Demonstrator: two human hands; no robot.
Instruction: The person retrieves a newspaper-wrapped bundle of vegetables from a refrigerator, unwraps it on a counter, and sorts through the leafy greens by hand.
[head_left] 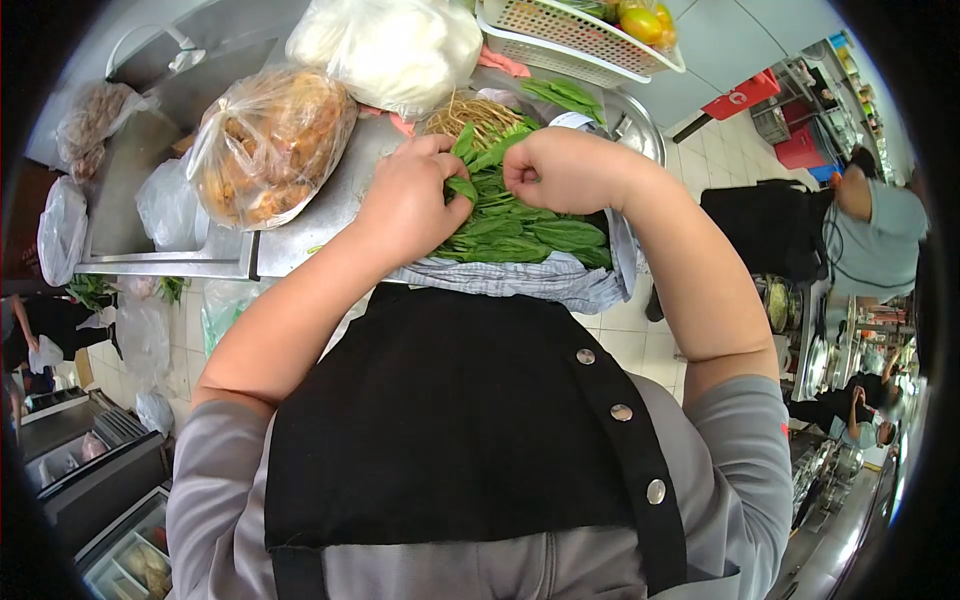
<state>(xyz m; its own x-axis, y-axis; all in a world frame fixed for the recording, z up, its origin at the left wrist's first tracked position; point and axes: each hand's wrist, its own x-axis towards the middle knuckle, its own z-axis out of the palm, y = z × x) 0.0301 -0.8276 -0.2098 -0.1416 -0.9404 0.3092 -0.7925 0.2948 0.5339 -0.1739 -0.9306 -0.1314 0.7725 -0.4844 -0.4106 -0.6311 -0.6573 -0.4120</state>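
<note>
My left hand (pixel 415 195) is closed round some long green leaves (pixel 462 187) at the near side of a leafy heap. Across from it, my right hand (pixel 570 170) is curled in a pinch, with a green leaf (pixel 497 153) at its fingertips; the palm side is partly hidden. Below both hands lies a pile of leafy greens (pixel 545 236) on a crumpled grey-blue cloth (pixel 530 278). Pale stringy roots (pixel 462 119) of the greens show just beyond my left hand. A few loose leaves (pixel 562 96) rest farther back.
A clear bag of orange-brown food (pixel 268 150) and a white bag (pixel 385 55) stand on the metal counter (pixel 300 245). The sink (pixel 110 225) is at left. White baskets (pixel 570 42) and a metal bowl (pixel 648 125) sit at the back right. A person in light clothing (pixel 880 240) is at far right.
</note>
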